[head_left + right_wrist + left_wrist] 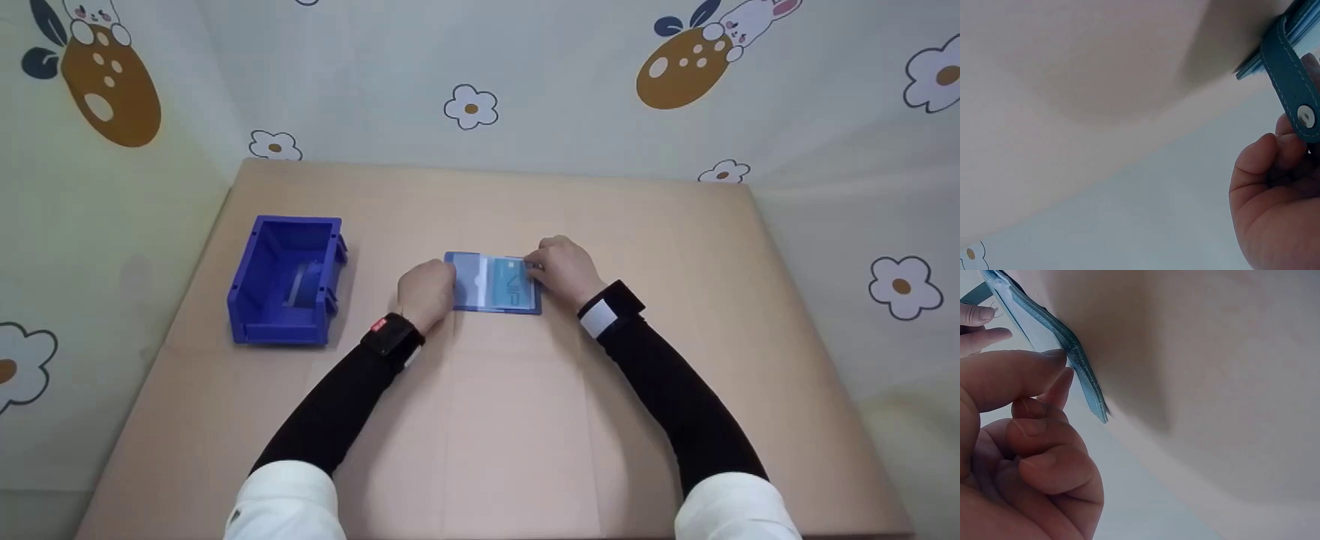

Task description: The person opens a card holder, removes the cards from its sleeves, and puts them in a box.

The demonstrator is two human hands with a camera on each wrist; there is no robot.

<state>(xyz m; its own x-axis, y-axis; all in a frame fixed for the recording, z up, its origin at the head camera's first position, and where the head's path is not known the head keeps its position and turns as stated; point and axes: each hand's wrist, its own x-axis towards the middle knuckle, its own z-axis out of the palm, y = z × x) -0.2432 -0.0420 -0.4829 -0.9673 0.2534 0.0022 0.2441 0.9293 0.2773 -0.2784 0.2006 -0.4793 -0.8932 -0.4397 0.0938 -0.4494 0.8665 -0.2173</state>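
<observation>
A blue card holder (486,303) lies spread open at the middle of the table, with clear sleeves and a light-blue card (508,283) lettered "VIP" in its right half. At its left edge my left hand (427,291) pinches the cover between thumb and forefinger, the other fingers curled. My right hand (568,268) grips the right edge near the far corner, its fingertips over the sleeve beside the card. In the right wrist view, a stitched strap (1291,73) with a metal snap hangs off the holder in front of the right fingers, partly hiding them.
On the left of the table stands a deep blue plastic bin (281,334) with a clear, bluish item (304,283) inside. Patterned cloth walls (390,67) enclose the table (517,420) at the back and both sides.
</observation>
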